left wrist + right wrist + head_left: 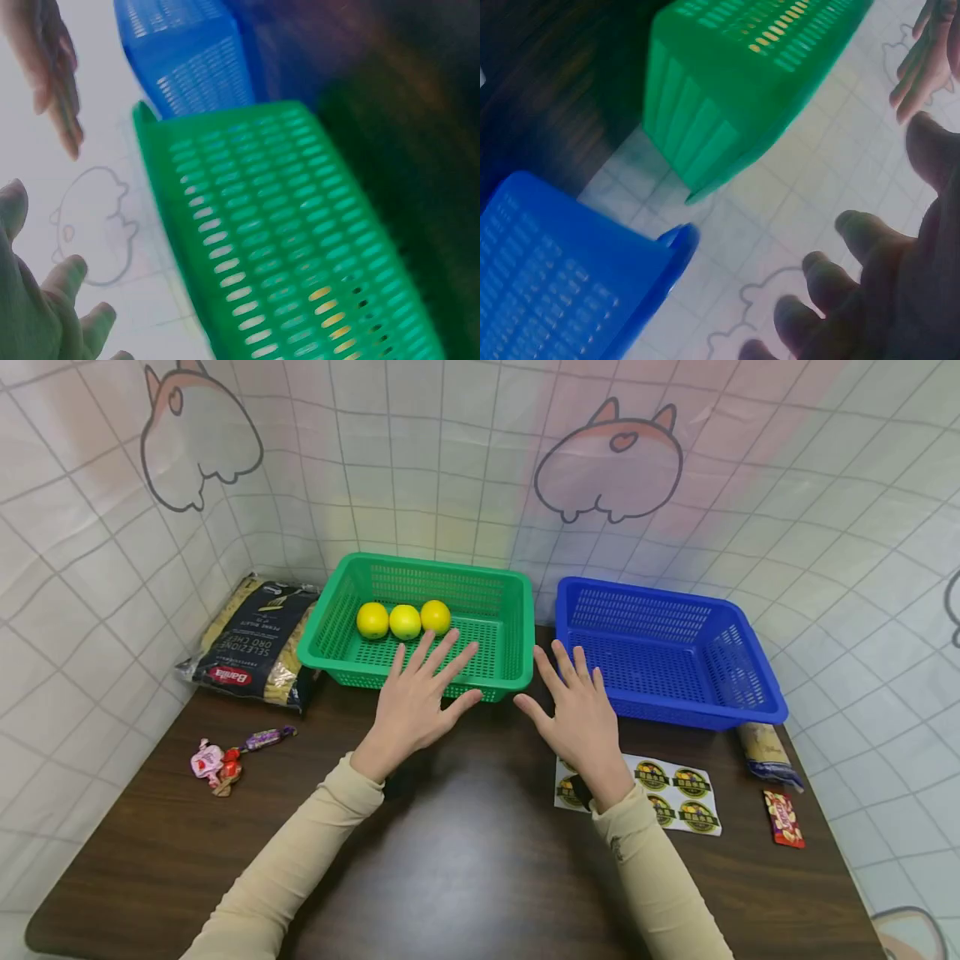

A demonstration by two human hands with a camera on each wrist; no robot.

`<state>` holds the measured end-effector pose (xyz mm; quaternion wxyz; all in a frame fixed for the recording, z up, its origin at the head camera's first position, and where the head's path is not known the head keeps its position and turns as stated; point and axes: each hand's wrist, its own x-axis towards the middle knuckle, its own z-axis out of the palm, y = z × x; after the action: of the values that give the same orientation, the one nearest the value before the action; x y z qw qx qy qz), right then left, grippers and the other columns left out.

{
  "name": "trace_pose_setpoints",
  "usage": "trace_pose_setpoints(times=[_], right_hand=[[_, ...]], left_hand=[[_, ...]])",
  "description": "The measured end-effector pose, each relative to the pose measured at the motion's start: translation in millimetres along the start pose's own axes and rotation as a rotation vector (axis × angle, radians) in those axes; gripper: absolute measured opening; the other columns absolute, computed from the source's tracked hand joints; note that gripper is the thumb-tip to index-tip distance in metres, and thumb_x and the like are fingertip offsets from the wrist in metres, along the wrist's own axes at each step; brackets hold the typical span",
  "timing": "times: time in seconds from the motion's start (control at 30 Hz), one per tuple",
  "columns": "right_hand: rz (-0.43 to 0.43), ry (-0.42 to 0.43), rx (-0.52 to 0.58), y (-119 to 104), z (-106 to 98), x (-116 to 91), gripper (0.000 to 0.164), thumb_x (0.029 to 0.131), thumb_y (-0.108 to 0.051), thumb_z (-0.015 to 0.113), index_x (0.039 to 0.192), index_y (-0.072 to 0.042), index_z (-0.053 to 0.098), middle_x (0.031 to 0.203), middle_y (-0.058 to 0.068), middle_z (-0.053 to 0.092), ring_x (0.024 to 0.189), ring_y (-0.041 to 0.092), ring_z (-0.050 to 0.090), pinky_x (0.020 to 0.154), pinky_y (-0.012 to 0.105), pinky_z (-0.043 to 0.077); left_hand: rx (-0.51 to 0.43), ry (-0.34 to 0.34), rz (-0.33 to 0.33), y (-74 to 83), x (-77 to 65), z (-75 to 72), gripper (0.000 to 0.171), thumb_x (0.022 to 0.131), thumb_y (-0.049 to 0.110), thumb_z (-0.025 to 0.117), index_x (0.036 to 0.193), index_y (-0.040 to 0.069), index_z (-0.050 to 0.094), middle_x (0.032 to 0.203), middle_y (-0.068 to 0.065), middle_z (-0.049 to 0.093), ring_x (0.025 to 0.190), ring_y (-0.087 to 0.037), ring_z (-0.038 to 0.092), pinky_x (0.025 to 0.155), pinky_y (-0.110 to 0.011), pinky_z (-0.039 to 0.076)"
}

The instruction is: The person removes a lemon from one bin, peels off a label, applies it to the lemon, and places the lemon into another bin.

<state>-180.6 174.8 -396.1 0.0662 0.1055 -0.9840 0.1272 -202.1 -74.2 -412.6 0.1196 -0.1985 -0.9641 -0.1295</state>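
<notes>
My left hand [417, 703] is spread with fingers extended, overlapping the front rim of the green basket [352, 672] in the head view; it holds nothing. Inside that basket, three round yellow fruits [405, 622] sit in a row toward the left. My right hand [576, 718], likewise spread and holding nothing, overlaps the front left corner of the blue basket [675, 714]. No fruit shows in the blue one. In the left wrist view the left fingers [67, 277] stand apart beside the green basket. The right fingers [832, 274] spread near both baskets in the right wrist view.
A pasta bag [247, 639] leans left of the green basket. Several wrapped candies [217, 764] lie at the left. A sticker sheet [701, 774] lies partly under my right forearm. On the right are a small packet [768, 752] and a red packet [783, 818]. Patterned cloth [465, 460] hangs behind.
</notes>
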Motion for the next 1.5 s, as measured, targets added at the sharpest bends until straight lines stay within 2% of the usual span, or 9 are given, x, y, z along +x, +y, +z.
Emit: trace_pose_setpoints(times=[0.2, 0.3, 0.43, 0.57, 0.77, 0.9, 1.07, 1.33, 1.5], right_hand=[[0.027, 0.047, 0.221, -7, -4, 13, 0.072, 0.099, -0.055, 0.052, 0.158, -0.020, 0.028, 0.162, 0.010, 0.035, 0.145, 0.035, 0.042, 0.110, 0.058, 0.045], [0.072, 0.083, 0.285, -9, -3, 24, 0.071, 0.099, -0.049, 0.056, 0.155, -0.012, 0.034, 0.133, 0.020, 0.064, 0.101, 0.035, 0.071, 0.079, 0.048, 0.059], [0.155, 0.087, 0.291, -8, 3, 39, 0.072, 0.098, -0.045, 0.060, 0.153, -0.004, 0.037, 0.084, 0.022, 0.073, 0.048, 0.021, 0.058, 0.047, 0.036, 0.048], [0.203, 0.075, 0.299, -6, 16, 50, 0.067, 0.098, -0.041, 0.061, 0.148, 0.000, 0.044, 0.075, 0.019, 0.070, 0.044, 0.014, 0.050, 0.054, 0.041, 0.052], [0.259, 0.048, 0.487, -4, 31, 55, 0.054, 0.097, -0.035, 0.064, 0.139, -0.002, 0.056, 0.107, 0.017, 0.076, 0.068, 0.024, 0.072, 0.063, 0.033, 0.058], [0.309, 0.047, 0.629, -3, 32, 54, 0.063, 0.096, -0.032, 0.066, 0.146, -0.002, 0.046, 0.125, 0.021, 0.069, 0.080, 0.030, 0.077, 0.076, 0.039, 0.063], [0.324, 0.051, 0.687, -1, 34, 53, 0.064, 0.096, -0.032, 0.066, 0.149, -0.004, 0.044, 0.130, 0.020, 0.066, 0.079, 0.029, 0.077, 0.082, 0.040, 0.063], [0.329, 0.049, 0.756, -4, 38, 51, 0.063, 0.095, -0.032, 0.067, 0.148, -0.006, 0.045, 0.130, 0.018, 0.067, 0.070, 0.021, 0.075, 0.081, 0.036, 0.063], [0.334, 0.056, 0.783, -3, 38, 51, 0.065, 0.095, -0.031, 0.067, 0.149, -0.005, 0.043, 0.132, 0.018, 0.065, 0.066, 0.014, 0.074, 0.086, 0.038, 0.062]], left_hand=[[-0.026, -0.037, 0.034, -5.0, 19.9, -27.0, 0.067, 0.099, 0.066, 0.037, 0.158, 0.043, 0.015, 0.169, 0.006, 0.017, 0.158, -0.026, 0.012, 0.128, -0.057, 0.016], [-0.035, -0.029, 0.084, -10.2, 37.6, -43.9, 0.068, 0.099, 0.063, 0.040, 0.158, 0.040, 0.015, 0.169, 0.003, 0.019, 0.158, -0.027, 0.016, 0.126, -0.056, 0.021], [-0.068, -0.001, 0.138, -21.4, 64.5, -62.0, 0.068, 0.099, 0.059, 0.047, 0.158, 0.036, 0.022, 0.166, -0.002, 0.029, 0.155, -0.030, 0.025, 0.123, -0.056, 0.029], [-0.159, -0.058, 0.135, -35.0, 88.9, -74.7, 0.066, 0.099, 0.055, 0.050, 0.157, 0.032, 0.029, 0.163, -0.004, 0.033, 0.152, -0.030, 0.030, 0.121, -0.055, 0.033], [-0.331, -0.195, 0.109, -56.3, 121.1, -80.9, 0.063, 0.102, 0.051, 0.048, 0.157, 0.026, 0.030, 0.165, -0.004, 0.029, 0.153, -0.030, 0.027, 0.124, -0.054, 0.027], [-0.410, -0.229, 0.069, -69.8, 141.0, -81.8, 0.062, 0.103, 0.048, 0.048, 0.157, 0.024, 0.030, 0.165, -0.004, 0.029, 0.153, -0.030, 0.028, 0.124, -0.053, 0.028], [-0.500, -0.254, -0.025, -92.2, 162.7, -75.4, 0.060, 0.103, 0.043, 0.048, 0.156, 0.019, 0.033, 0.163, -0.009, 0.033, 0.150, -0.032, 0.033, 0.122, -0.053, 0.031], [-0.629, -0.180, -0.234, -134.0, 168.6, -45.0, 0.061, 0.101, 0.039, 0.056, 0.151, 0.007, 0.041, 0.156, -0.015, 0.043, 0.144, -0.033, 0.041, 0.120, -0.049, 0.036], [-0.647, -0.082, -0.277, -142.2, 164.7, -24.1, 0.061, 0.097, 0.035, 0.064, 0.147, 0.006, 0.046, 0.153, -0.016, 0.048, 0.141, -0.033, 0.045, 0.118, -0.048, 0.040]])
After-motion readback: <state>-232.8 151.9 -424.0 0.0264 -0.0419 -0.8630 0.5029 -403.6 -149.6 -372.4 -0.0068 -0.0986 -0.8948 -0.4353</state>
